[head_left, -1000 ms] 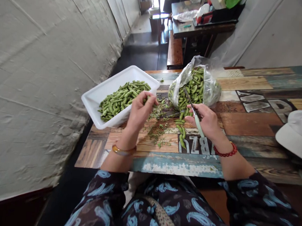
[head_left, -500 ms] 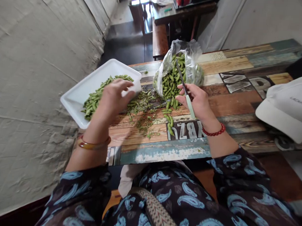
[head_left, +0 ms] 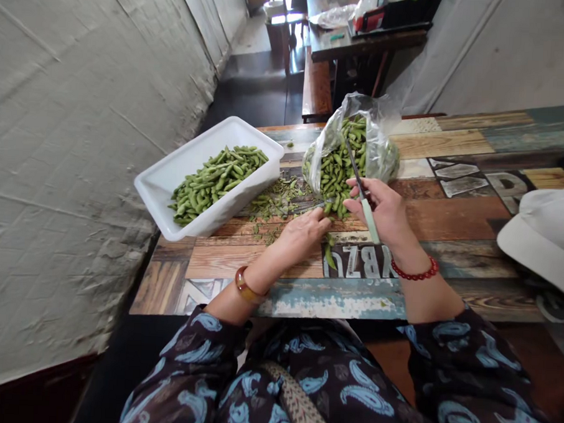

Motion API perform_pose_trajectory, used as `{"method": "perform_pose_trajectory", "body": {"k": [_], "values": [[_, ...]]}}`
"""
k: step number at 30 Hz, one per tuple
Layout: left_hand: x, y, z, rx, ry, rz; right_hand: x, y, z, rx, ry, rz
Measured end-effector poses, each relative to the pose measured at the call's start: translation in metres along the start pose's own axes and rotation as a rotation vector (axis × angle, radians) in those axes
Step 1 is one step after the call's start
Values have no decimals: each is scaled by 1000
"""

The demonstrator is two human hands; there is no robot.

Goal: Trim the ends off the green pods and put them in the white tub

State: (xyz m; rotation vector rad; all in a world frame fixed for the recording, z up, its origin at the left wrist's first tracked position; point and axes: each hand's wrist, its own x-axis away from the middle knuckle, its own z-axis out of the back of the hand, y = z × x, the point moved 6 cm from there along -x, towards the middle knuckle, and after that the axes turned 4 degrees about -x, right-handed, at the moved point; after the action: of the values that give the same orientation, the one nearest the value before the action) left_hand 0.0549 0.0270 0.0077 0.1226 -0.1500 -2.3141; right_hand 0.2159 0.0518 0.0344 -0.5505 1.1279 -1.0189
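My left hand is low over the table, its fingers closed down on an edamame pod at the mouth of a clear plastic bag; the fingertips are partly hidden. In my right hand is a knife with a pale green handle, its thin dark blade pointing up and away over the bag. Green edamame pods spill out of the bag's open side. To the left, a white plastic tub holds a heap of edamame pods. A few loose pods lie just right of my left hand.
Trimmed green scraps are scattered between tub and bag on the patchwork wood table. A white cap sits at the right edge. A rough wall runs along the left. Behind stand a bench and another table.
My left hand has moved right from over the tub to the pods at the bag and closed its fingers there. My right hand still holds the knife by the bag. The view has shifted slightly.
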Motion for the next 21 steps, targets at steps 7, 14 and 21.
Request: {"method": "perform_pose_trajectory", "body": {"k": [7, 14, 21], "values": [[14, -48, 4, 1141, 268, 365, 1, 0, -4, 9, -28, -27], [21, -55, -4, 1655, 269, 485, 6, -4, -17, 47, -136, -38], [24, -61, 1, 1286, 352, 433, 9, -4, -29, 131, -248, -19]]}}
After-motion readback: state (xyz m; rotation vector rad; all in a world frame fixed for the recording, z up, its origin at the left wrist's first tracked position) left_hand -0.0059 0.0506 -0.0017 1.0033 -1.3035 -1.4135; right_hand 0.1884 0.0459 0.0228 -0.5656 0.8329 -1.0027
